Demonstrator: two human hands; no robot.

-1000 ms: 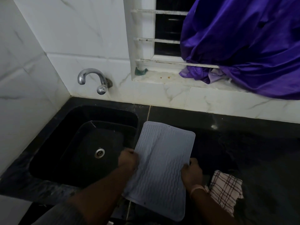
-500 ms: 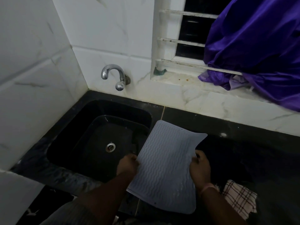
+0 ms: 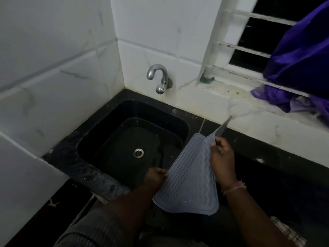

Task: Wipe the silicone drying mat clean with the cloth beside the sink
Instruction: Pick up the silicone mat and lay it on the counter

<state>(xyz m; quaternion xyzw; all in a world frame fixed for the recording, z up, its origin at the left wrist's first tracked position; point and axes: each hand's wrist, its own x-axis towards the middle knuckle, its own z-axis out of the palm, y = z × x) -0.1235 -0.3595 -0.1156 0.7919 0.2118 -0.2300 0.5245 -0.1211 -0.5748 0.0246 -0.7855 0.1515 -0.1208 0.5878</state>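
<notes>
Both hands grip one grey silicone mat [image 3: 188,173] and hold it tilted at the sink's right rim: the left hand [image 3: 155,176] pinches its left edge, and the right hand [image 3: 221,157] has its fingers curled round the right edge, folding the far right corner up into a thin flap that points at the wall. Left of the left hand lies the largest open space, one black sink [image 3: 99,139] with a single steel drain [image 3: 138,152] at its bottom. Right of the right hand a black counter [image 3: 277,168] runs along the white tiled wall [image 3: 58,82]. Beyond both hands one chrome tap [image 3: 160,77] juts from the wall over the sink, and farther right one purple fabric [image 3: 300,57] hangs over the barred window [image 3: 249,40]. Near the right forearm, at the frame's bottom edge, one checked cloth [image 3: 289,234] lies on the counter, partly hidden. White specks dot the mat's near end.
</notes>
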